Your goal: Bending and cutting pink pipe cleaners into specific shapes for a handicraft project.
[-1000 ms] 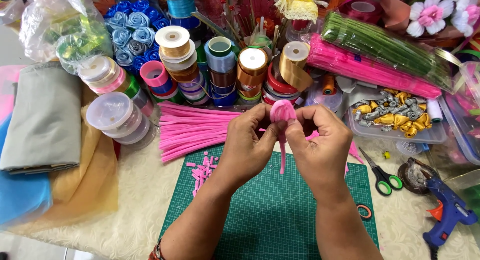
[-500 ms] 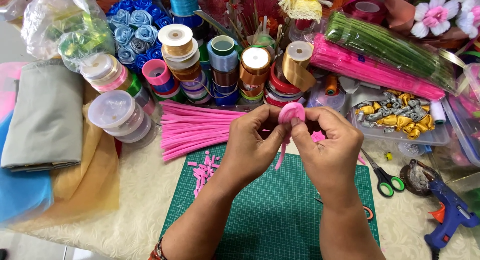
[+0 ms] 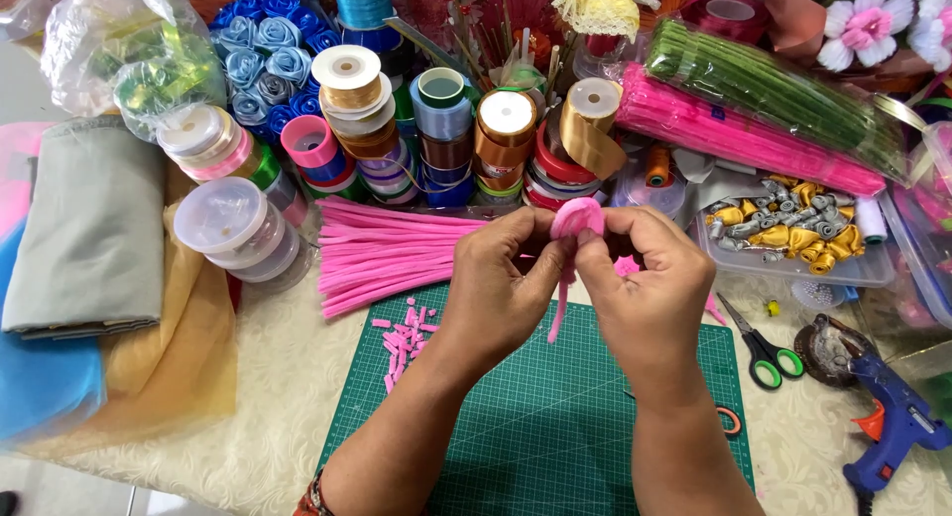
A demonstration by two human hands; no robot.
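Observation:
Both of my hands are raised over a green cutting mat (image 3: 555, 417). Between their fingertips sits a small pink rolled flower (image 3: 576, 219) made from a pink fuzzy stem whose loose tail hangs down toward the mat. My left hand (image 3: 503, 283) pinches the flower from the left and my right hand (image 3: 650, 290) pinches it from the right. A bundle of pink fuzzy stems (image 3: 382, 253) lies just left of my hands. Short pink offcuts (image 3: 404, 336) are scattered on the mat's left part.
Several ribbon spools (image 3: 436, 129) stand behind the mat. Green-handled scissors (image 3: 762, 349) and a blue glue gun (image 3: 892, 422) lie at the right. A tray of gold and silver ribbon roses (image 3: 793, 229) sits beyond them. Folded grey cloth (image 3: 89, 238) and clear round tubs (image 3: 233, 224) are at the left.
The pink flower and both hands have stayed over the mat, with the fingers shifting slightly around the roll. The flower's face is turned a bit more toward the camera.

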